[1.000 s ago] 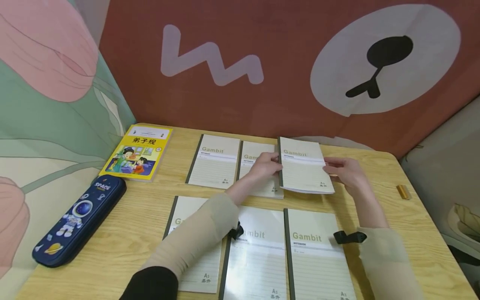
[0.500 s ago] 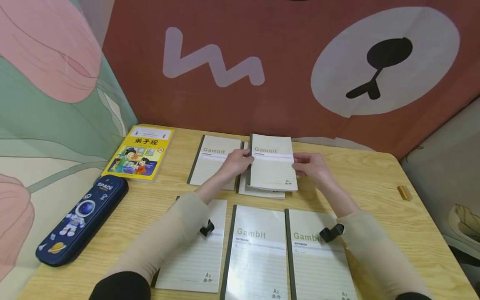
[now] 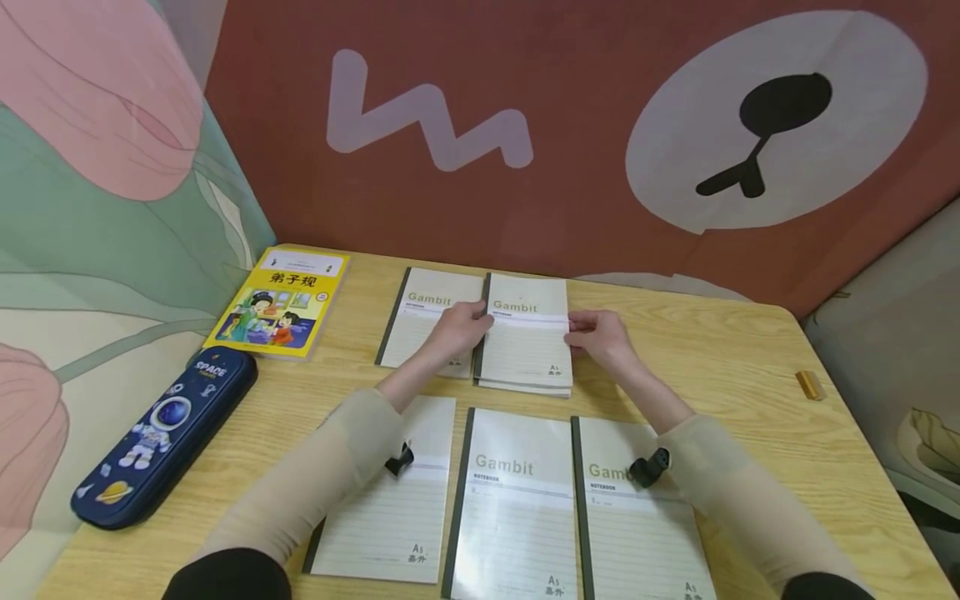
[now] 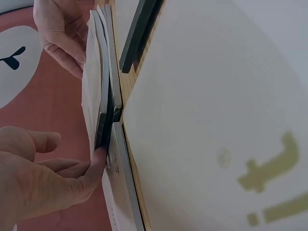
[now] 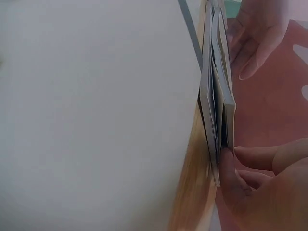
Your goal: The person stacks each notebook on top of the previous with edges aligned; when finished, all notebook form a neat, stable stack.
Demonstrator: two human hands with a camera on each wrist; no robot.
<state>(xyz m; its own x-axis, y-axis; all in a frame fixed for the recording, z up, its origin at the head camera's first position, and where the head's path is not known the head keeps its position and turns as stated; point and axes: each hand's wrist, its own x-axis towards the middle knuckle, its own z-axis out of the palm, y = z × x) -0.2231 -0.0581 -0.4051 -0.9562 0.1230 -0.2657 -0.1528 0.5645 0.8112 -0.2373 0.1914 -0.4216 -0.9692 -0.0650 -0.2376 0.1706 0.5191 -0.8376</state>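
Observation:
Two white Gambit notebooks lie stacked at the back of the table, the upper notebook [image 3: 522,333] nearly aligned over the lower notebook [image 3: 525,388]. My left hand [image 3: 456,329] holds the upper one at its dark spine, index finger raised off the cover in the left wrist view. On the opposite side my right hand [image 3: 603,340] pinches its page edge, thumb [image 5: 230,175] below the upper notebook. A narrow gap shows between the two in the right wrist view. Partly behind my left hand lies another Gambit notebook [image 3: 397,337], just left of the stack.
Nearer me lie a left notebook [image 3: 382,533], a middle notebook [image 3: 517,533] and a right notebook [image 3: 645,542] under my forearms. A yellow book [image 3: 281,300] and a navy pencil case [image 3: 165,437] sit left. A small brown block [image 3: 810,385] lies by the right edge.
Both hands have carried the upper notebook leftward and lowered it onto the notebook beneath. My forearms have shifted left, uncovering more of the front row.

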